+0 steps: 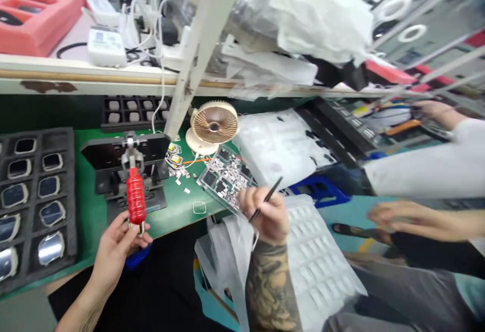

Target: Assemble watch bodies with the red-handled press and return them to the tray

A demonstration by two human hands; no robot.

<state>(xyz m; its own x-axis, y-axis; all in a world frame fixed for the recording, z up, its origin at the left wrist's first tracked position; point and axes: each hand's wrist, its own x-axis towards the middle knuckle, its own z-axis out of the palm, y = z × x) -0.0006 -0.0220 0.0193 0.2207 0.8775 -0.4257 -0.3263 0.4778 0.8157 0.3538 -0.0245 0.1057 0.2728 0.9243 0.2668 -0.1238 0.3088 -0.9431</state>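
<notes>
Holding what looks like a small framed piece [141, 229], partly hidden, between the fingertips of the left hand [122, 238], at the lower left of the frame, just beneath the red handle [135, 195] of a clamp fixture [132, 159]. Not being able to tell from this view if also touching the handle. Gripping a thin dark tool [275, 187] in the curled right hand [270, 221], near the middle of the frame, and pointing one end of it toward the upper right. Having this hand in front of the near corner of a clear box [214, 194], with many small white pieces [229, 173] inside. Seeing also loose pieces [187, 190] scattered left of the box on the green counter [89, 210], together with a thin rounded frame [199, 213] lying flat. Noticing at the far left a grey foam tray [74, 195], carrying dark-faced pieces [52, 213] in its compartments. Judging from this, probably being at the step of working by hand on the held piece, with the tool made ready. Most likely needing, for the next move, a steady left hand and a careful guiding of the tool tip. Perhaps needing also to bring the piece clear of the handle, for seeing it better.
</notes>
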